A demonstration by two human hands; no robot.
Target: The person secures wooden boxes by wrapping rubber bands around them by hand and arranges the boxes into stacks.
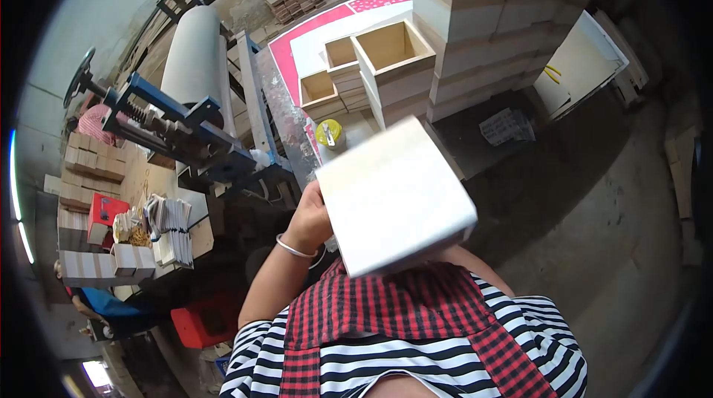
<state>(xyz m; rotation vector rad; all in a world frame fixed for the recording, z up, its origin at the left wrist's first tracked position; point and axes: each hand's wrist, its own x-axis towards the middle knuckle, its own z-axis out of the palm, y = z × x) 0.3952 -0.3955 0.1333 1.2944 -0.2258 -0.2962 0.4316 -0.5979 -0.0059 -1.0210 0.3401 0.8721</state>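
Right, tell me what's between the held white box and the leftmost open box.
In the head view, a yellow-topped container sits between the white box and the open box.

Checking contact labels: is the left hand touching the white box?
Touching. The head view shows the left hand against the white box, at its picture-left edge, no gap.

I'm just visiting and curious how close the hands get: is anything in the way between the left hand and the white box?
Nothing visible: the left hand already touches the white box at its side. The right hand is hidden, so I can't tell there.
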